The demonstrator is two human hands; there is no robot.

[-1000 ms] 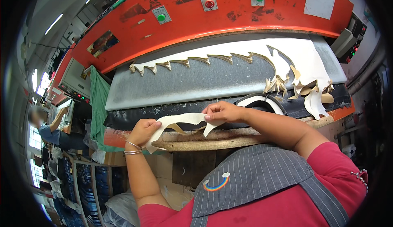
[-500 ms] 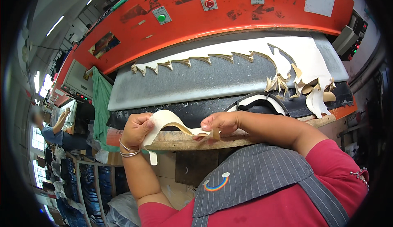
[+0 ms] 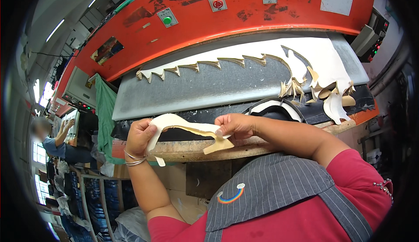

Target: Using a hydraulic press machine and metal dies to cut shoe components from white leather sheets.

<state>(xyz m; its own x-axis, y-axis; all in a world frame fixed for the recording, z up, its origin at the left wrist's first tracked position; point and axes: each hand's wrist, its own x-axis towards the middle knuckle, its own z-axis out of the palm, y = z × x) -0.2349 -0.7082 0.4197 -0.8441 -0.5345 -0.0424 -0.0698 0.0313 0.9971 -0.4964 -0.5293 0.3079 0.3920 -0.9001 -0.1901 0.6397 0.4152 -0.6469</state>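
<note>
Between my hands hangs a curved, cream-white cut piece (image 3: 183,124) with a tan edge and underside; it looks like several thin layers. My left hand (image 3: 142,136) pinches its left end, where a narrow tab sticks out below. At the other end my right hand (image 3: 233,126) grips it between thumb and fingers, and a tan flap dangles beneath. Just beyond my right forearm a dark curved cutting die (image 3: 279,104) lies with white material inside it. Farther back, a stack of white sheet material (image 3: 244,50) with a scalloped cut edge rests on the grey cutting board (image 3: 209,85).
A red machine (image 3: 187,37) with green and red buttons spans the back. Jagged offcuts (image 3: 336,104) overhang the board's right side. A green cloth (image 3: 105,115) hangs at left, and another person (image 3: 61,141) works beyond it. A wooden ledge (image 3: 192,151) runs along the front.
The held piece has gone from a wavy, twisted shape to a flatter arch. My right hand has turned and risen slightly, and the tan flap now shows. The left hand has shifted slightly left.
</note>
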